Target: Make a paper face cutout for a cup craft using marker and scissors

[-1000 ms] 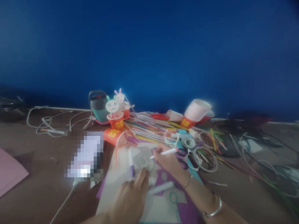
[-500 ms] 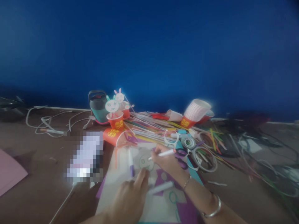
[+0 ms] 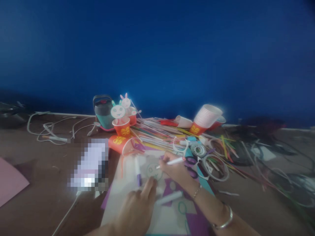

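My right hand [image 3: 173, 167] is closed round a white marker [image 3: 175, 161] with a pinkish end, its tip down on a white sheet of paper [image 3: 112, 205]. Under the tip is a round face drawing [image 3: 152, 171] in green outline. My left hand [image 3: 137, 205] lies on the same sheet, fingers stretched toward the lower edge of the drawing. A purple-ended marker [image 3: 138, 173] rests left of the drawing. Another pale marker [image 3: 169, 198] lies between my hands, close to a cut piece with a green ring [image 3: 182, 207]. Purple paper [image 3: 200, 223] shows beneath.
Behind the sheet are an orange cup on its side [image 3: 120, 144], upright cups with rabbit faces [image 3: 118, 111], many thin sticks [image 3: 157, 134] and stacked cups [image 3: 208, 116]. Purple-handled scissors [image 3: 191, 171] and tape rolls [image 3: 198, 149] lie right. A blurred-out phone-like device [image 3: 91, 164] is left.
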{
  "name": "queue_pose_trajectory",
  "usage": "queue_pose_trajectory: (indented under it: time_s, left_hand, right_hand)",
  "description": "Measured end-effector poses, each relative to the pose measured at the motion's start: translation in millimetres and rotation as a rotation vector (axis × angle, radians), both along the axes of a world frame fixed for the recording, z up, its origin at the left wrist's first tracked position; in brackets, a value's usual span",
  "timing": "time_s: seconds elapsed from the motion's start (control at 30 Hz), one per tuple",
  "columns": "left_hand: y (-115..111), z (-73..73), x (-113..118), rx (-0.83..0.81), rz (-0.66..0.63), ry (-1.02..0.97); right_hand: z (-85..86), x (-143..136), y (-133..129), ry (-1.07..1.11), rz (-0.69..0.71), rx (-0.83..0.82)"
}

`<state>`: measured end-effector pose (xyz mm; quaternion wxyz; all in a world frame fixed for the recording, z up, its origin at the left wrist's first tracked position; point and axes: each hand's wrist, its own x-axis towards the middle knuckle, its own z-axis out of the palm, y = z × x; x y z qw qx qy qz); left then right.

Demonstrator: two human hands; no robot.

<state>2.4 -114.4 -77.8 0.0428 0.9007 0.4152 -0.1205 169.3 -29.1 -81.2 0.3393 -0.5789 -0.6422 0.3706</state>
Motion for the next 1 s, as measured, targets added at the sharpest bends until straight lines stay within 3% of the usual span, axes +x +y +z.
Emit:
queue_pose_trajectory:
  time_s: [0.13,0.37,0.5,0.6,0.7,0.83,1.0]
  left_hand:
    - [1,1.7,1,-0.014,0.008,-0.007]
    - [2,4.0,2,-0.017,0.000,-0.019]
    - [2,3.6,2,-0.056,0.033,-0.027]
    - [2,2.0,2,-0.052,0.029,-0.044]
    - [2,-0.2,1,-0.036,0.035,-0.057]
    - [1,-0.5,2,-0.028,0.039,-0.061]
    - [2,2.9,2,-0.023,0.044,-0.051]
  right_hand:
    - [6.2,-2,-1,0.055,-0.043,-0.068]
    - [-2.7,0,1,0.041,-0.003,0.040]
    - [2.8,3,2,0.235,-0.088,-0.044]
    - [9.5,3,0,0.315,-0.138,0.032]
    - [10.6,-2,-3,0.276,-0.070,0.070]
    - [5.4,-10,-4,0.161,0.051,-0.026]
    - [2.5,-11,-5,0.065,0.063,0.012]
